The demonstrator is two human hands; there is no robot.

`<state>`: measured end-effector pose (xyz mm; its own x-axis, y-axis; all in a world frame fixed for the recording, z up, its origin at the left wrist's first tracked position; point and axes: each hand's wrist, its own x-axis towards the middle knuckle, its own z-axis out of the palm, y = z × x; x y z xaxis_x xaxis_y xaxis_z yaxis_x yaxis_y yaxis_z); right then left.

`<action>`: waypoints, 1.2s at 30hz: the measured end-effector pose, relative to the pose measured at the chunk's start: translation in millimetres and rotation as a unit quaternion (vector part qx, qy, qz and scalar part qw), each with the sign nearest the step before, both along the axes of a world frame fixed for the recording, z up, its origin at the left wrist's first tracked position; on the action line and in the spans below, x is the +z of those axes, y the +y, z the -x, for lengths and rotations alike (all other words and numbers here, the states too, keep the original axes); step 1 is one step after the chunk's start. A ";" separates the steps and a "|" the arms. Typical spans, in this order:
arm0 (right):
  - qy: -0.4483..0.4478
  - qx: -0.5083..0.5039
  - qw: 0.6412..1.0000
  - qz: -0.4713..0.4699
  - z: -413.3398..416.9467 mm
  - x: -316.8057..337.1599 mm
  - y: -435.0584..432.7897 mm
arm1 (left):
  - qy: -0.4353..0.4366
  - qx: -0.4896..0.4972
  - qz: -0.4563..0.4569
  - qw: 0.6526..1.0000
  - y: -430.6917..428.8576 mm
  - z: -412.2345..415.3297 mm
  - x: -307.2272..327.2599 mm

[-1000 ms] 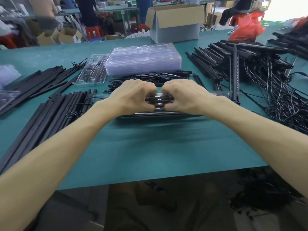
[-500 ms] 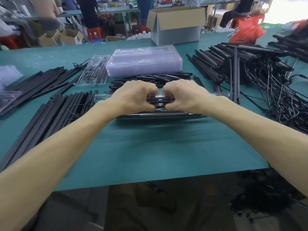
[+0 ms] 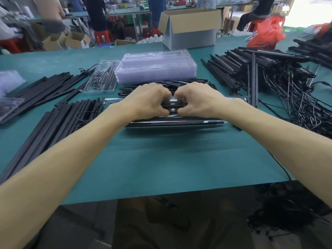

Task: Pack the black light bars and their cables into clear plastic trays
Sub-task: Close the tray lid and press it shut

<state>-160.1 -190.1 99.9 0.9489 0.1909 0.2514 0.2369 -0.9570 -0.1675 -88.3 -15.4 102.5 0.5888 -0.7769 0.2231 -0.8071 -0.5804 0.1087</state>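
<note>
1. Head view: a clear tray point(image 3: 241, 100) lies crosswise on the green table point(image 3: 170, 159), straight ahead, with a light bar point(image 3: 179, 122) already lying along its near edge.
2. Over the tray's middle, the left hand point(image 3: 149, 100) and right hand point(image 3: 199, 101) meet knuckle to knuckle. Both sets of fingers are curled tight around a small glossy black piece point(image 3: 173, 104). Whether it is a coiled cable or a plug is hard to tell.
3. The step looks like seating this piece in the tray's middle pocket.
4. Next it likely needs an even downward press until it sits flush, then letting go.
5. Around it: a stack of empty trays point(image 3: 154, 67) behind, loose bars point(image 3: 62, 119) to the left, and bars tangled with cables point(image 3: 269, 74) to the right.
</note>
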 end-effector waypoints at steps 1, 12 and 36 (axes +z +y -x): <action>0.006 -0.001 1.000 -0.002 -1.0 0.4 -0.1 | 0.000 0.002 -0.001 1.000 -0.5 -0.4 0.2; 0.050 -0.003 0.998 -0.047 -7.6 -0.1 -1.8 | 0.046 -0.011 0.012 0.999 3.0 -3.9 -1.4; 0.045 -0.013 0.999 -0.018 -9.1 -0.7 2.5 | 0.028 -0.006 0.015 0.999 8.6 -4.9 -3.0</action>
<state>-151.0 -187.6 99.2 0.9722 0.1587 0.1720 0.1951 -0.9555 -0.2213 -83.4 -6.9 99.5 0.5908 -0.7780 0.2139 -0.8068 -0.5657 0.1707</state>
